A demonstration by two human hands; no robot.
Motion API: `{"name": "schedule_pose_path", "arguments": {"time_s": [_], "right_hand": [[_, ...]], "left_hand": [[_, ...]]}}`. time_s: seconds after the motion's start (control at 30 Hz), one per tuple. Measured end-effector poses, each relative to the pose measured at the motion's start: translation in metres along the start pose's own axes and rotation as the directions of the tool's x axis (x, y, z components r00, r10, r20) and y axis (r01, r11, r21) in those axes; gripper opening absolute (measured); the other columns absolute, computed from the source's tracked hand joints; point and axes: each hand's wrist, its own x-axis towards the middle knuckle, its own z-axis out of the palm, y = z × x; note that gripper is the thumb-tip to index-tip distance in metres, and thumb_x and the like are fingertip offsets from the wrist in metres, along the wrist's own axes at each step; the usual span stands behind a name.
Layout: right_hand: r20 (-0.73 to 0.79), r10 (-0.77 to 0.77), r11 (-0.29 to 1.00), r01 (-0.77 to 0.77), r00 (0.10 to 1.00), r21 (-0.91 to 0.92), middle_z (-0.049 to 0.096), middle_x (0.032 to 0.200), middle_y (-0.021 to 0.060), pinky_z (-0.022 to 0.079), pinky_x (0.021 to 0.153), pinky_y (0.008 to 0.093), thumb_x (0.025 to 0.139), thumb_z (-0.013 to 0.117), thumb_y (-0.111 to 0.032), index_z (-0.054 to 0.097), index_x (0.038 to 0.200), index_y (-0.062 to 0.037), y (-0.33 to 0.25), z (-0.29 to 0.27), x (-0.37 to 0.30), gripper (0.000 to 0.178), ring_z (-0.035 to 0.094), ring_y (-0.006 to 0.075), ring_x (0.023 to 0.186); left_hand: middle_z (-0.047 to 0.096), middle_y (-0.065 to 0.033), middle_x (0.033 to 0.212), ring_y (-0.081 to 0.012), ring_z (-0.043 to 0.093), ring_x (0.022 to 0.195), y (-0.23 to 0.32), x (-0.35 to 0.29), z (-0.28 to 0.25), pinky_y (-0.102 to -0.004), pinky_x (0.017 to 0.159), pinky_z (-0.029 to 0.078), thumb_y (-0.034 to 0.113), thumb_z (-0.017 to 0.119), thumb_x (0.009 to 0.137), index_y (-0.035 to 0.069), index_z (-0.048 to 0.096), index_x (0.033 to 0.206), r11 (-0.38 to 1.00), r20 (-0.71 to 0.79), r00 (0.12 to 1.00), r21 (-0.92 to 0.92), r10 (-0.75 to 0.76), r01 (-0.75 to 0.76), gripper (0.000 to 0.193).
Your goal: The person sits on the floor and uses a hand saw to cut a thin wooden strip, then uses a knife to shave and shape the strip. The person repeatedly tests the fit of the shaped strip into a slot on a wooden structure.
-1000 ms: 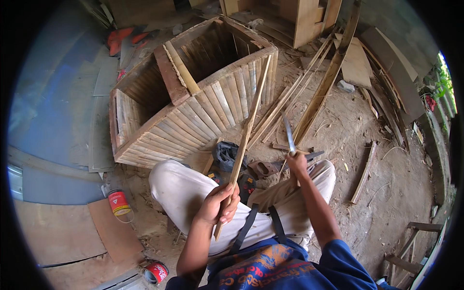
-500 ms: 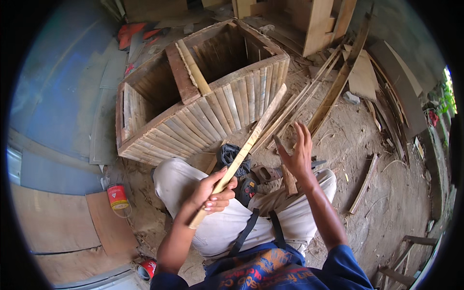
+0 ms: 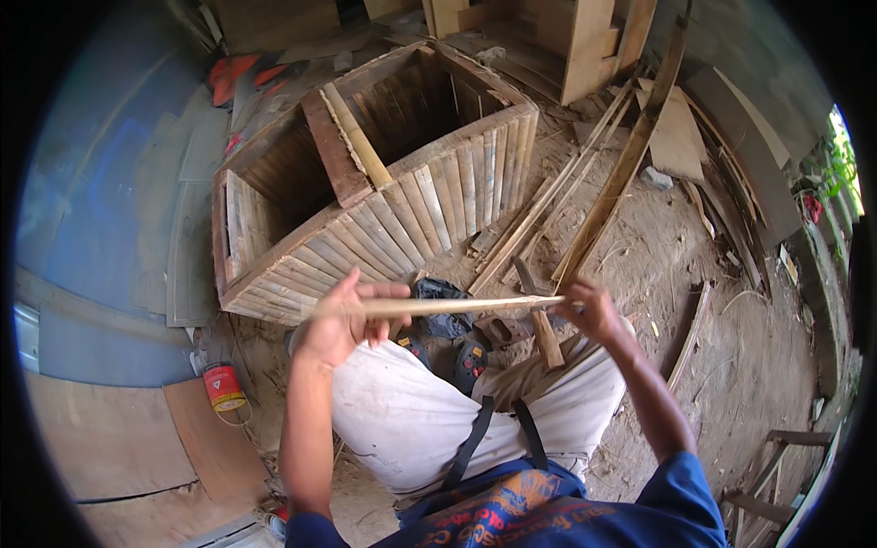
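A long, pale bamboo strip (image 3: 457, 305) lies nearly level across the space above my lap. My right hand (image 3: 592, 312) pinches its right end between thumb and fingers. Its left part crosses the palm of my left hand (image 3: 340, 321), whose fingers are spread and slightly blurred. Below the strip, near my right knee, lies a tool with a wooden handle (image 3: 548, 340) and a dark, narrow end. A black plastic bag (image 3: 443, 315) and a dark clog (image 3: 470, 362) are on the ground between my legs.
Ahead stands a large slatted wooden box (image 3: 429, 205), its open top split by a crossbar. Long wooden strips (image 3: 548, 215) and a curved plank (image 3: 630, 173) lie to its right. At left are a red can (image 3: 224, 387) and plywood sheets (image 3: 110, 429). Boards lean at the far right.
The bamboo strip has swung from a steep slant to nearly level. My right hand has come down and taken its far end. My left hand has moved left and its fingers have loosened.
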Motion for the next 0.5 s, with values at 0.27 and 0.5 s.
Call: {"name": "schedule_pose_path", "arguments": {"time_s": [0.27, 0.5], "right_hand": [[-0.103, 0.418, 0.831, -0.334, 0.903, 0.444, 0.069, 0.097, 0.0233, 0.053, 0.077, 0.0346, 0.088, 0.072, -0.018, 0.059, 0.123, 0.0087, -0.057, 0.062, 0.046, 0.046, 0.069, 0.0214, 0.089], [-0.078, 0.272, 0.89, -0.219, 0.959, 0.4, 0.065, 0.075, 0.011, 0.047, 0.056, 0.0313, 0.094, 0.061, -0.014, 0.05, 0.135, 0.0073, -0.073, 0.068, 0.216, 0.048, 0.06, 0.0121, 0.063]], "left_hand": [[0.069, -0.0097, 0.097, -0.0196, 0.065, 0.09, 0.065, 0.116, -0.059, -0.0316, 0.078, 0.051, 0.029, 0.06, 0.097, 0.002, 0.063, 0.103, 0.492, -0.274, 0.5, 0.783, 0.822, -0.381, 0.029], [0.05, -0.0133, 0.137, -0.0347, 0.047, 0.127, 0.05, 0.183, -0.117, -0.0488, 0.102, 0.04, 0.044, 0.057, 0.095, 0.009, 0.052, 0.129, 0.125, -0.155, 0.523, 0.988, 0.838, 0.093, 0.049]]}}
